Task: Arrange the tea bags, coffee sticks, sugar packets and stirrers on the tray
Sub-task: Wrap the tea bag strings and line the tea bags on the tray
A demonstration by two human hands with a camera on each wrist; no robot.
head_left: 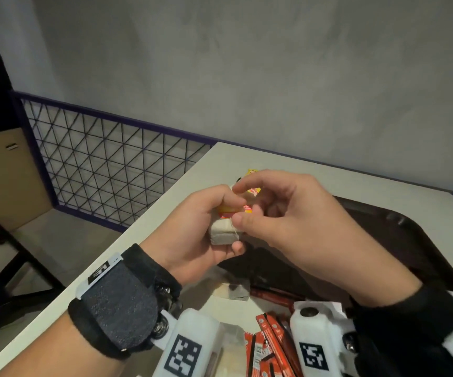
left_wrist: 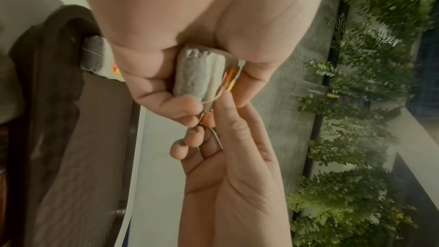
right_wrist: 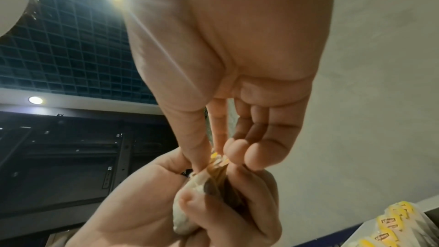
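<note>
Above the table's left part, my left hand [head_left: 217, 213] grips a small stack of grey-white tea bags [head_left: 221, 235]. My right hand [head_left: 240, 204] meets it from the right, and its thumb and forefinger pinch the yellow-red tags [head_left: 247, 209] and string on top of the stack. In the left wrist view the tea bags [left_wrist: 199, 74] sit in my curled left fingers, with the string drawn toward the right hand [left_wrist: 213, 117]. The right wrist view shows the right fingertips [right_wrist: 197, 162] on the yellow tags [right_wrist: 217, 159]. The dark brown tray [head_left: 410, 229] lies below and to the right.
Red coffee sticks [head_left: 271, 341] lie in a heap near the front edge. A loose tea bag [head_left: 233, 291] rests on the white table [head_left: 192, 172] beside the tray corner. More yellow-tagged tea bags [right_wrist: 392, 226] lie at the right. A wire-mesh rail [head_left: 105, 159] borders the table's left side.
</note>
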